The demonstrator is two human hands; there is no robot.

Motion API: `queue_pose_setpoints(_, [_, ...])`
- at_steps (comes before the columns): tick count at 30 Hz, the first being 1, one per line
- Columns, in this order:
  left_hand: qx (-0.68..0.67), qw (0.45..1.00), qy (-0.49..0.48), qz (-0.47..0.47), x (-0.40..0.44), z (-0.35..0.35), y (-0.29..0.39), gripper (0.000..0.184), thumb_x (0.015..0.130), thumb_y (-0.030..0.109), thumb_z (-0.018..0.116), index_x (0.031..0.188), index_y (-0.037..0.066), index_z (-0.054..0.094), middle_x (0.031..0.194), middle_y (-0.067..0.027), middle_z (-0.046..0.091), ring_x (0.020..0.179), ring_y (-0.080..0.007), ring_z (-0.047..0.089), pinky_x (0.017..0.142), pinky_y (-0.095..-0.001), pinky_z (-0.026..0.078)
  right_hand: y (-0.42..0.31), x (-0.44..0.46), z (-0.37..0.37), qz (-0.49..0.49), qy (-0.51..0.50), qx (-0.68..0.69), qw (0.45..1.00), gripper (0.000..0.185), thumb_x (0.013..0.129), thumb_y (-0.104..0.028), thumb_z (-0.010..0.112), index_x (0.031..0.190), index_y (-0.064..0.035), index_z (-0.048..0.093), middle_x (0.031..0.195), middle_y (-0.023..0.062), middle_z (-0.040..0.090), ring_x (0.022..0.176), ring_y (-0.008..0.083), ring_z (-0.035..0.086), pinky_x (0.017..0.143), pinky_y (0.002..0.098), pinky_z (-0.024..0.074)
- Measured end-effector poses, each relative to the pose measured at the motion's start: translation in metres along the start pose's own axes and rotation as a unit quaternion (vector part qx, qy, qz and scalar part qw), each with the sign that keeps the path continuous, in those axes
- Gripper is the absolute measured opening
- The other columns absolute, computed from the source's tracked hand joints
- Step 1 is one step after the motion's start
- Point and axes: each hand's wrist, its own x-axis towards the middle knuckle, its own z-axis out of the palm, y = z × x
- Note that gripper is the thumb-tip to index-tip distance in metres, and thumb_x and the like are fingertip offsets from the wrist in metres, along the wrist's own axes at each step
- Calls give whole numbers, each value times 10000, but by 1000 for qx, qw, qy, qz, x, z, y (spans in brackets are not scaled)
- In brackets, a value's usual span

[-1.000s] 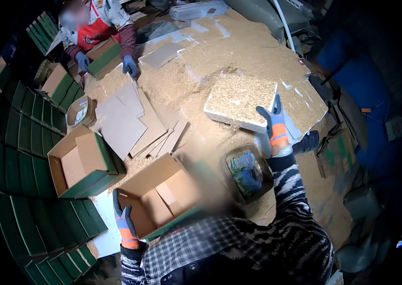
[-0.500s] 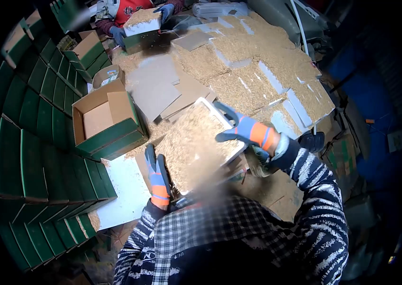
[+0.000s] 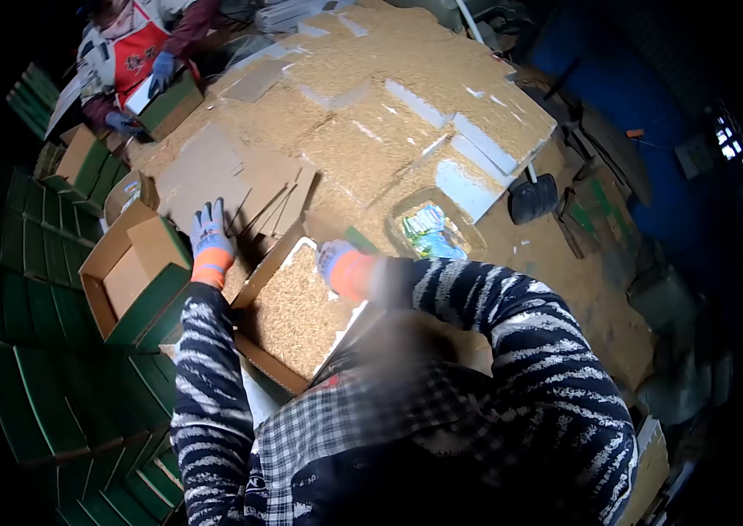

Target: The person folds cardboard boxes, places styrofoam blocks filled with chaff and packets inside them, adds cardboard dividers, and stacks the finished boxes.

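Note:
A white foam tray (image 3: 299,317) filled with brown shavings-like material sits tilted, partly inside a cardboard box (image 3: 250,287) in front of me. At the tray's upper right edge is my right hand (image 3: 342,267), slightly blurred, its fingers curled over the rim. My left hand (image 3: 211,241), gloved in grey and orange, is open with fingers spread, beside the box's upper left corner and over the edge of some flat cardboard sheets (image 3: 205,175). It holds nothing.
Another open box (image 3: 139,276) stands left, beside stacked green boxes (image 3: 34,394). A tub with packets (image 3: 435,230) is right of centre. Filled trays (image 3: 389,114) cover the table's far part. At the upper left, a co-worker (image 3: 139,53) in a red apron handles a box.
The filled tray has gone down into the box. My left hand has let go of it and moved up and left. The co-worker's tray has also been lowered into a box.

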Motion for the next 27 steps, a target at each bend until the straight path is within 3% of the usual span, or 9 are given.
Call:
queue_pose_setpoints(6, [165, 972, -139, -90, 41, 33, -5, 1134, 652, 75, 793, 1576, 244, 158, 1586, -225, 220, 1413, -480, 285, 1095, -560, 355, 9, -16, -37, -76, -117, 67, 988, 335, 681, -345, 789, 955, -154, 769, 966, 35, 731, 912, 246, 699, 715, 405, 543])
queue_pose_setpoints(8, [184, 978, -70, -65, 47, 57, -18, 989, 755, 14, 696, 1571, 250, 187, 1574, -197, 275, 1342, -446, 405, 1028, -513, 445, 17, -53, -51, -30, 130, 261, 956, 290, 816, -258, 726, 1075, -126, 724, 1061, 50, 711, 948, 257, 695, 758, 392, 552])
queue_pose_setpoints(11, [183, 982, -23, -42, 47, 48, -18, 870, 825, -86, 551, 1559, 252, 230, 1521, -160, 388, 1250, -381, 528, 964, -451, 512, 73, -112, -44, 115, 440, 498, 738, 220, 909, -248, 625, 1096, -139, 662, 1009, 102, 692, 963, 300, 666, 823, 388, 531])
queue_pose_setpoints(13, [125, 992, -5, -27, 48, 35, -24, 863, 820, -99, 535, 1554, 248, 242, 1504, -156, 413, 1266, -362, 521, 979, -455, 502, 116, -98, 38, 357, 418, 506, 665, 289, 880, -308, 666, 1124, -154, 652, 1021, 98, 686, 957, 305, 655, 835, 413, 530])
queue_pose_setpoints(16, [14, 994, 109, 0, 40, -19, -9, 786, 791, -122, 525, 1486, 223, 401, 1394, -177, 502, 1265, -372, 505, 1034, -429, 456, 143, -104, 148, 449, 213, 382, 779, 354, 796, -352, 725, 1047, -106, 684, 1045, 152, 662, 1003, 344, 626, 887, 449, 504])
queue_pose_setpoints(19, [-33, 975, 220, 4, 19, -78, 8, 678, 792, -140, 505, 1403, 151, 524, 1335, -189, 530, 1235, -384, 506, 1040, -417, 436, 150, -97, 211, 372, 136, 420, 817, 435, 768, -432, 717, 1068, -120, 677, 1097, 153, 638, 1021, 347, 621, 893, 470, 494])
queue_pose_setpoints(22, [-257, 917, 306, 5, -24, -110, 25, 510, 855, -150, 479, 1325, 28, 564, 1259, -147, 554, 1191, -290, 551, 1043, -352, 421, 155, -102, 195, 382, 148, 408, 816, 227, 826, -282, 697, 958, -98, 701, 1041, 130, 654, 971, 339, 624, 859, 440, 510])
queue_pose_setpoints(25, [-457, 819, 348, 3, -77, -113, 22, 372, 883, -125, 518, 1241, -45, 574, 1234, -107, 555, 1150, -189, 559, 1003, -306, 445, 138, -112, 86, 376, 462, 446, 668, 128, 843, -189, 683, 928, -97, 708, 991, 114, 666, 933, 321, 631, 813, 412, 516])
queue_pose_setpoints(27, [-519, 780, 348, -37, -111, -106, 21, 338, 877, -109, 540, 1207, -44, 580, 1182, -93, 586, 1099, -171, 576, 985, -299, 459, 116, -118, 6, 198, 535, 482, 665, 109, 855, -156, 692, 949, -102, 701, 1037, 97, 661, 927, 302, 628, 792, 387, 514])
